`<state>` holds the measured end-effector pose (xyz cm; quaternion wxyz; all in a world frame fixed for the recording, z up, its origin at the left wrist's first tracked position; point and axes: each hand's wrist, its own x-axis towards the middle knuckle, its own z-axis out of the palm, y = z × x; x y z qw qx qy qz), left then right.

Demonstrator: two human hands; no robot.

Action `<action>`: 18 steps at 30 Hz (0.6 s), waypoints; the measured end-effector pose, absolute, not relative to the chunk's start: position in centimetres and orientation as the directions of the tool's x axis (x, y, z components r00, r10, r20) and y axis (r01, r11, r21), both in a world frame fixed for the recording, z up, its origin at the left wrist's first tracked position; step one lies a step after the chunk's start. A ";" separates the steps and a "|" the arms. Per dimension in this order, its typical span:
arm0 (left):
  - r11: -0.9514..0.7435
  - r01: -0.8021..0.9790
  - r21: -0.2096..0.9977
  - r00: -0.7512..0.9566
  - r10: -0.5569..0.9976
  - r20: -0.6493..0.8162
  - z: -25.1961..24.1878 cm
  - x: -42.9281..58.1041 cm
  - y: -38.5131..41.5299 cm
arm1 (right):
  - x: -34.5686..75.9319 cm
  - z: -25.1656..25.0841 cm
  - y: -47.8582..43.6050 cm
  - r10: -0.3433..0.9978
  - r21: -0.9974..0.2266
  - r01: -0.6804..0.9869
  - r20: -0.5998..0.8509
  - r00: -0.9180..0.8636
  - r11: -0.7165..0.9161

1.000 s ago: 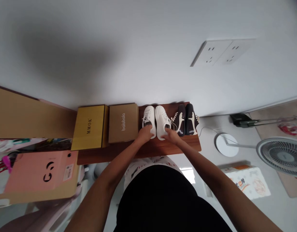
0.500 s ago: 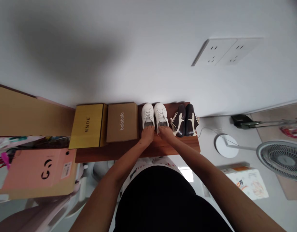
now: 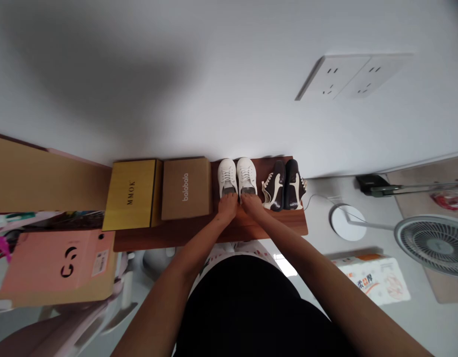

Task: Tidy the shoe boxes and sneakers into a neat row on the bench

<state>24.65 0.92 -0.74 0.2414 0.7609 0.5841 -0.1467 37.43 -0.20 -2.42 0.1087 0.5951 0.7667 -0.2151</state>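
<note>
A pair of white lace-up sneakers stands side by side on a reddish-brown wooden shelf (image 3: 199, 230), toes toward the wall. My left hand (image 3: 228, 204) is closed on the heel of the left white sneaker (image 3: 227, 173). The heel of the right white sneaker (image 3: 246, 173) is in the grip of my right hand (image 3: 251, 203). Both heels are mostly covered by my fingers. Just right of them sits a pair of dark brown sneakers (image 3: 277, 186) with cream trim. To the left stands a brown balabala shoebox (image 3: 186, 188), and beyond it a yellow MMOK box (image 3: 130, 196).
The white wall (image 3: 229, 99) runs behind the shelf, with power sockets (image 3: 351, 77) at upper right. A pink box (image 3: 53, 260) is at lower left. On the right floor are a fan (image 3: 437, 245), a round white base (image 3: 348, 223) and a white printed package (image 3: 373, 280).
The view has shifted slightly. My hands stay at the heels of the white sneakers, which show no clear movement on the shelf.
</note>
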 end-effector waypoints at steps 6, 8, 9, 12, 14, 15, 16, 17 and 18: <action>-0.163 0.977 0.135 0.207 0.863 -0.461 0.1 24.7 0.2 | 38.3 -1.6 -1.2 0.919 -0.268 0.946 -0.298 -0.260 0.181; -0.131 0.974 0.183 0.196 0.892 -0.407 0.5 25.3 -0.2 | 40.2 -1.3 -2.3 0.952 -0.352 0.926 -0.213 -0.219 0.134; -0.129 0.961 0.246 0.218 0.899 -0.379 0.6 25.8 -0.5 | 41.5 -1.2 -3.1 0.970 -0.402 0.910 -0.165 -0.181 0.102; -0.151 0.839 0.523 0.365 0.869 -0.333 0.2 28.3 -1.6 | 46.5 -1.6 -5.6 0.999 -0.514 0.857 -0.031 0.024 -0.036; -0.132 0.756 0.642 0.434 0.834 -0.340 -0.8 30.6 -2.3 | 50.0 -2.2 -7.0 0.971 -0.550 0.818 0.053 0.234 -0.168; -0.116 0.742 0.660 0.444 0.823 -0.355 -1.4 31.8 -2.6 | 51.7 -2.6 -7.5 0.935 -0.563 0.790 0.081 0.345 -0.242; -0.102 0.746 0.658 0.441 0.816 -0.374 -2.1 32.9 -2.7 | 53.2 -3.1 -7.9 0.892 -0.571 0.757 0.091 0.443 -0.318; -0.090 0.764 0.639 0.430 0.810 -0.399 -2.7 34.0 -2.8 | 54.5 -3.5 -8.0 0.852 -0.579 0.717 0.071 0.518 -0.388; -0.083 0.786 0.613 0.417 0.802 -0.427 -3.2 34.9 -2.7 | 55.5 -4.0 -8.1 0.831 -0.591 0.675 0.014 0.557 -0.442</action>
